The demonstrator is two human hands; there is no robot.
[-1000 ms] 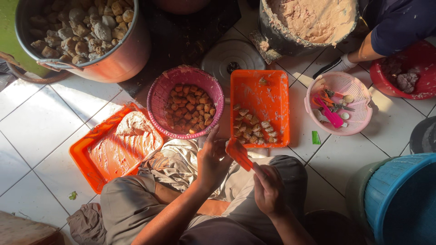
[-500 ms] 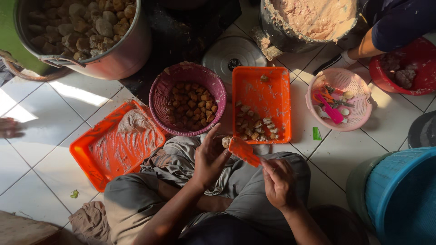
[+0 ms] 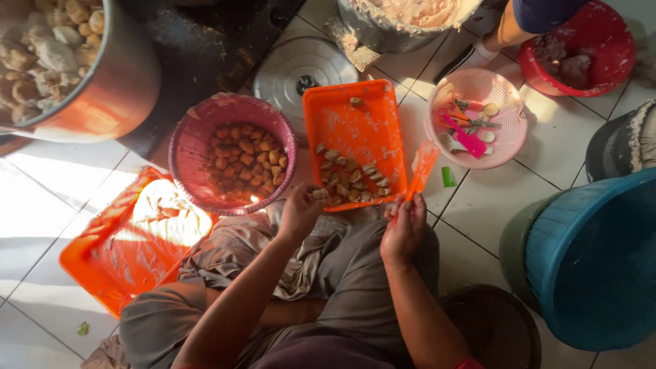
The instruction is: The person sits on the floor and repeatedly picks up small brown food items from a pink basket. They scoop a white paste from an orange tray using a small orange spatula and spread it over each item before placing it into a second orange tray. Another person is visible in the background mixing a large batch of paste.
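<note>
Head view, left hand (image 3: 298, 213) grip pinching pale piece (image 3: 320, 194), right hand (image 3: 404, 229) pinching orange knife (image 3: 420, 171).

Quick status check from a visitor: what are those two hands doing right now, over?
Left hand pinching a small piece at orange tray edge. Right hand gripping orange scraper. Pink basket beside tray, nothing blocking.

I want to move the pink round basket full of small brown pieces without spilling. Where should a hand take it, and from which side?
Probably grip the pink basket by its thick rolled rim, on the left, where the rim stands bare. Its near edge lies close to the person's knee, and its right edge is close to the orange tray. Because it is round and nearly full, a second hand on the far rim would likely keep it level.
</note>
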